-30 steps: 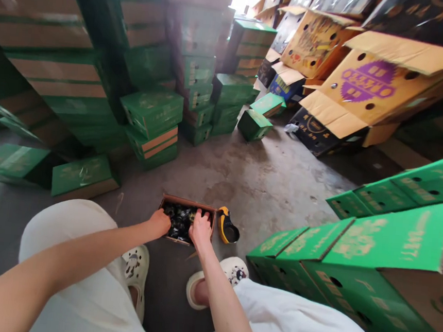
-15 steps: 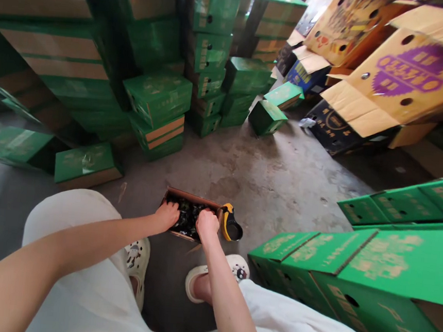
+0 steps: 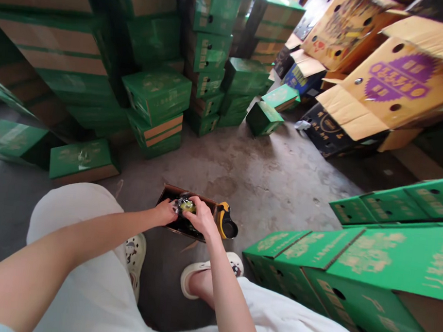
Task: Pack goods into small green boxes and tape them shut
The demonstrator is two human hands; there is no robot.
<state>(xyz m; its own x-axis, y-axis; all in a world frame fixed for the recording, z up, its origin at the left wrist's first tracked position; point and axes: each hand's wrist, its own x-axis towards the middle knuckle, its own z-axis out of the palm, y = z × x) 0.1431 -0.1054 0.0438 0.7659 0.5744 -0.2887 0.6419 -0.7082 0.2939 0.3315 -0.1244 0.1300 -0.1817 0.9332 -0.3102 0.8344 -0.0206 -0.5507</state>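
A small open cardboard box (image 3: 176, 190) lies on the floor between my feet, dark inside. Over its opening, a yellow-green round thing, perhaps fruit (image 3: 187, 206), shows within shiny plastic film (image 3: 179, 202). My left hand (image 3: 166, 213) is closed on the film's left side, its fingertips partly hidden. Curled around the right side of the green thing is my right hand (image 3: 201, 216), thumb and fingers on it. Touching the box's right end stands a yellow and black tape dispenser (image 3: 225, 220).
Green cartons (image 3: 158, 90) are stacked high ahead and to the left. A row of green boxes (image 3: 377, 252) runs close on my right. Large tan cartons with open flaps (image 3: 398, 78) lean at the far right. Grey concrete floor (image 3: 283, 166) stretches between them.
Both hands have come closer together over the box. The yellow-green thing in plastic now shows between them, where dark film covered the contents before. The view has shifted slightly.
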